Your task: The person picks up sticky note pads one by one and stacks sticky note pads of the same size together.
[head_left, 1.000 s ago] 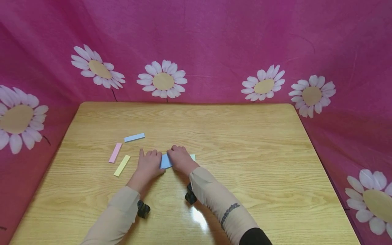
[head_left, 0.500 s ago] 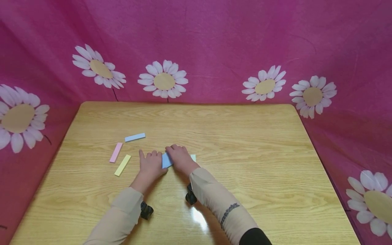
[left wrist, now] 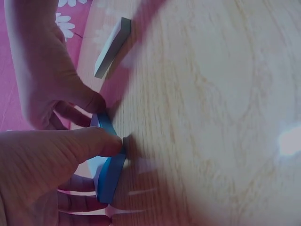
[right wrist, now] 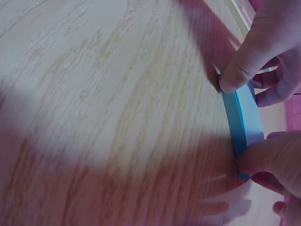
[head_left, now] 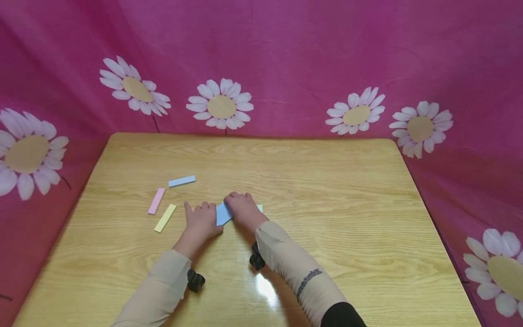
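My left hand point(head_left: 200, 220) holds the left end of a blue sticky-note pad point(head_left: 223, 214), thumb on its near edge and fingers behind. With my right hand point(head_left: 242, 210) I pinch the pad's other end, thumb on the near side. In the left wrist view the pad point(left wrist: 113, 176) shows a bent outline, its two ends at an angle and the left thumb covering its middle edge. The right wrist view shows its long edge point(right wrist: 235, 120) between both thumbs. Much of the pad is hidden by the hands.
Left of my hands lie three narrow strips: light blue point(head_left: 181, 181), pink point(head_left: 156, 201) and yellow point(head_left: 165, 218). A pale green strip point(head_left: 260, 208) peeks out beyond my right hand. The wooden table point(head_left: 327, 190) meets a pink flowered cloth point(head_left: 286, 68) at its back edge.
My left hand has shifted slightly right. The blue pad's visible near edge slants up more steeply toward my right hand. The loose strips keep their places on the table.
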Demonstrator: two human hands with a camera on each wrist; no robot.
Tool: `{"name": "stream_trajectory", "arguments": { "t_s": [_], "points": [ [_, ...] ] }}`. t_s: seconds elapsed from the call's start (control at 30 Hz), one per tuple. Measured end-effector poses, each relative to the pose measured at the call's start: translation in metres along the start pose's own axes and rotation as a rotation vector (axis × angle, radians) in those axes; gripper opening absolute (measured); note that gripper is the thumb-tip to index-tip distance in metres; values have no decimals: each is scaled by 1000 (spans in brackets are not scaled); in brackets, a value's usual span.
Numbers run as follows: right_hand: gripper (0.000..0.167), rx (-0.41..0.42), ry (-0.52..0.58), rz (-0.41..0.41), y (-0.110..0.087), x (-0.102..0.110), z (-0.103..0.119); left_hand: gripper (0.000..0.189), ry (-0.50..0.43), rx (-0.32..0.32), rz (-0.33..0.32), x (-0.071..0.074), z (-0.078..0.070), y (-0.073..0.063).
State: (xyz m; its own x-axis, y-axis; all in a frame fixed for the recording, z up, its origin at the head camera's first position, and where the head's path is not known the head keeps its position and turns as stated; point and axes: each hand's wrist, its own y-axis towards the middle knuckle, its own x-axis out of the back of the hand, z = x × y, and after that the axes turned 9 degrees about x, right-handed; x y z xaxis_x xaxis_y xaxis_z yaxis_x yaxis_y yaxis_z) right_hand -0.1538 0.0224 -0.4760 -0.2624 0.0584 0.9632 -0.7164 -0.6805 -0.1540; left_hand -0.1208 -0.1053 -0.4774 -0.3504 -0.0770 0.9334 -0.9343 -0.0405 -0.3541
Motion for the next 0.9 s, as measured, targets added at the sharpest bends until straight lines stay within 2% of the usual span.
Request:
{"name": "stream_trajectory", "arguments": {
  "t_s": [0.17, 0.43, 0.63, 0.8, 0.9],
  "points": [
    [30, 7, 26, -18, 2, -1, 0, 61, 18, 22, -13, 1, -5, -4],
    [33, 61, 67, -40, 4, -4, -1, 58, -26, 65, -58, -2, -8, -12],
    [37, 134, -6, -22, 6, -1, -5, 61, -4, 75, -52, -5, -8, -11],
    [40, 155, -36, 16, 8, 0, -7, 64, 20, 86, -36, -5, -9, -12],
    [39, 165, -39, 21, 8, 2, -7, 63, 27, 101, -56, -6, -11, -14]
  ]
}}
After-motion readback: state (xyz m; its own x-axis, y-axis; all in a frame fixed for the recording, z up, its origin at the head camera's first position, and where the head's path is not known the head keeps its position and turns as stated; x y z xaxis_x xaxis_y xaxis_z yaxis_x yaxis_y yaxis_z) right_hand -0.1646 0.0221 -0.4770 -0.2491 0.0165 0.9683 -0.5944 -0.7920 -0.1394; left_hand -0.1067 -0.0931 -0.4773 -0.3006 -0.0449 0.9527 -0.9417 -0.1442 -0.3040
